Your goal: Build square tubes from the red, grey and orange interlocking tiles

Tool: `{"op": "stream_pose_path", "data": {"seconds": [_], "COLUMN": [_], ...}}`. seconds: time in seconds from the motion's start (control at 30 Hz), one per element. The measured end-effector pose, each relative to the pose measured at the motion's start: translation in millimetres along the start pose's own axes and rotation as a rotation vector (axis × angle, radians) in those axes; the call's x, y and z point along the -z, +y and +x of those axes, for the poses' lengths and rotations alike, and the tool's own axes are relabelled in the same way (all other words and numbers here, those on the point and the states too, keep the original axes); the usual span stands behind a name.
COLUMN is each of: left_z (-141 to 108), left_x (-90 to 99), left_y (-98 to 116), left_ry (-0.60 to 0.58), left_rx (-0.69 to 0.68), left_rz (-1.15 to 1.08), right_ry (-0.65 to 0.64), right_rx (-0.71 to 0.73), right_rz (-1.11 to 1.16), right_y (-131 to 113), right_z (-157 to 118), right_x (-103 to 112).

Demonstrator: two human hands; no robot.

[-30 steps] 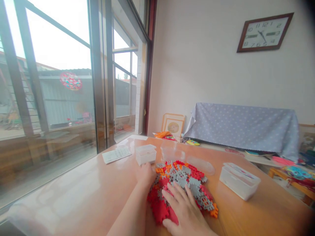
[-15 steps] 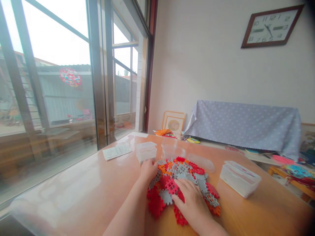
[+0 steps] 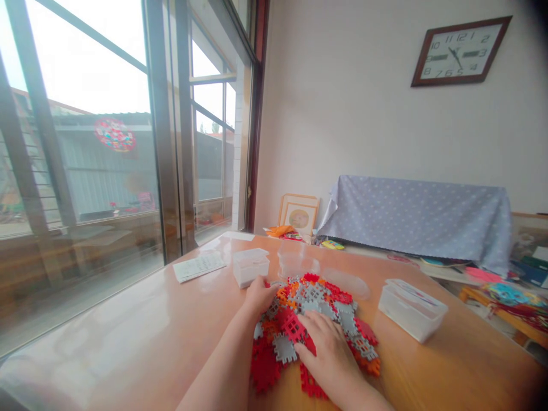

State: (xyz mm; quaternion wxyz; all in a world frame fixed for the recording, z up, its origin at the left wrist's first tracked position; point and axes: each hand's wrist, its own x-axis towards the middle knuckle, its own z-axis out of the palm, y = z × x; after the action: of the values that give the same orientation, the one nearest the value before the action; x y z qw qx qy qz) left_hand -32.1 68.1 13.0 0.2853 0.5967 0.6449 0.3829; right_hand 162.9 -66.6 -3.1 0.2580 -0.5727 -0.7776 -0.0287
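Note:
A pile of flat plastic interlocking tiles [image 3: 323, 311] with toothed edges, in red, grey and orange, lies on the table. My right hand [image 3: 329, 345] rests over the middle of it, thumb apart from the stretched fingers. Close to that thumb and forefinger is a red lattice tile [image 3: 293, 327]; whether they touch it I cannot tell. A grey tile [image 3: 285, 348] lies just below. At the pile's far left edge, my left hand [image 3: 260, 297] has its fingers curled together. A bit of red shows at its fingertips, but what they hold is mostly hidden.
A clear plastic box [image 3: 250, 267] stands just beyond my left hand. Another lidded box [image 3: 411, 308] is to the right. Behind the pile are a clear tub [image 3: 298, 262] and a clear oval lid [image 3: 346, 282]. A printed sheet [image 3: 200, 267] lies on the glossy table [image 3: 171, 337].
My left hand has shifted slightly inward at the pile's edge, its fingers still curled. My right hand stays over the tiles. The whole view has swung a little to the right.

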Motion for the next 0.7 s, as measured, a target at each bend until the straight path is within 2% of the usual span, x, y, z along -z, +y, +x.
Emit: {"op": "stream_pose_path", "data": {"seconds": [0.2, 0.5, 0.7], "left_z": [-1, 2, 1], "left_x": [-9.0, -22.8, -26.3], "left_y": [6, 7, 12], "left_ry": [0.016, -0.056, -0.057], "left_rx": [0.018, 0.039, 0.027], "left_rz": [-0.127, -0.252, -0.353], "right_ry": [-0.024, -0.034, -0.071], "right_rx": [-0.01, -0.036, -0.073], "right_rz": [0.003, 0.015, 0.052], "right_y": [-4, -7, -12], "right_z": [0, 0, 3], "right_x": [5, 8, 16]}}
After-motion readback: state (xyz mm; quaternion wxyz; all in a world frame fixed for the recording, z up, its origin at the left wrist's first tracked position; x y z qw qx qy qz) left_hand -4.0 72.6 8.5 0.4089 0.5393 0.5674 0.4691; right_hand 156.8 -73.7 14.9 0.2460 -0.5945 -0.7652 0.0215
